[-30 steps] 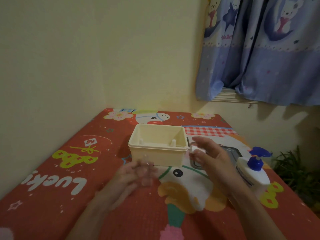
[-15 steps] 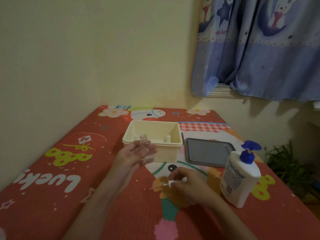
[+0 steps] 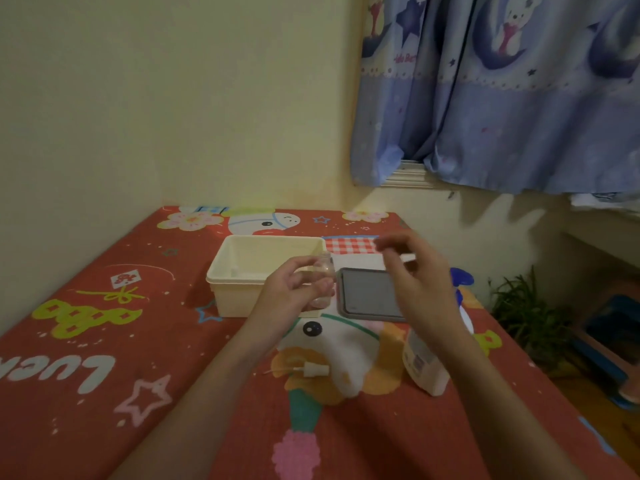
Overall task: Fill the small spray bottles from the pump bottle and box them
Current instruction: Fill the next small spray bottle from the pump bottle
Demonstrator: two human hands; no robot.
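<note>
Spray cap (image 3: 313, 370): white plastic, thin dip tube, lying lower centre on red printed bench (image 3: 104, 393). Pump bottle (image 3: 427, 370): white, right. Left hand (image 3: 294, 292): closed round 1 clear, capless spray bottle (image 3: 323, 277), mid-frame. Right hand (image 3: 420, 285): open, blurred, empty. Box (image 3: 242, 275): cream rectangular plastic, behind.

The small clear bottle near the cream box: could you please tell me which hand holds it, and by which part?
The left hand holds the small clear bottle around its body, open neck up. The right hand holds nothing that shows.
</note>
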